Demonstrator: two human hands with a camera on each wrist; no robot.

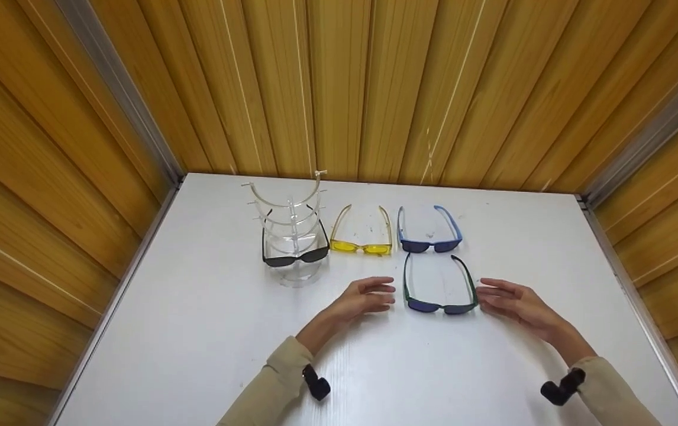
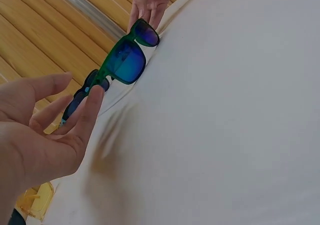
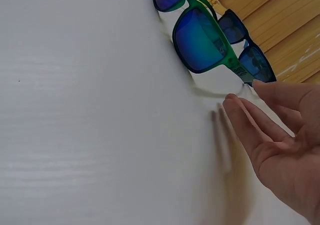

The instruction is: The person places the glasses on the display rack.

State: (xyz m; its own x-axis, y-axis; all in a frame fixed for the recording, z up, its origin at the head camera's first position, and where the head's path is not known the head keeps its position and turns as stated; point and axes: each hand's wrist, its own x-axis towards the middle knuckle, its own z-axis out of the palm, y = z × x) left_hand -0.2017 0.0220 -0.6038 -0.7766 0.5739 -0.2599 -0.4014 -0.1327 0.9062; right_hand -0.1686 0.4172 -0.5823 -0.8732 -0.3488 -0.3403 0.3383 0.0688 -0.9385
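Observation:
Green-framed sunglasses point(image 1: 442, 308) with bluish lenses lie on the white table, their temples pointing away from me. To their left is my left hand point(image 1: 365, 297), fingers stretched and a little apart from the frame in the head view. My right hand point(image 1: 516, 303) is at the right hinge; in the right wrist view its thumb tip point(image 3: 257, 85) is at or very near the temple, and touch cannot be told. Neither hand grips anything. Behind stand blue-framed sunglasses point(image 1: 432, 245) and yellow-lensed glasses point(image 1: 361, 248).
A clear tiered display stand point(image 1: 293, 228) rises at the left, with black sunglasses point(image 1: 296, 258) on its lower part. Wood-patterned walls point(image 1: 339, 89) with metal corner posts enclose the back and sides of the table point(image 1: 197, 319).

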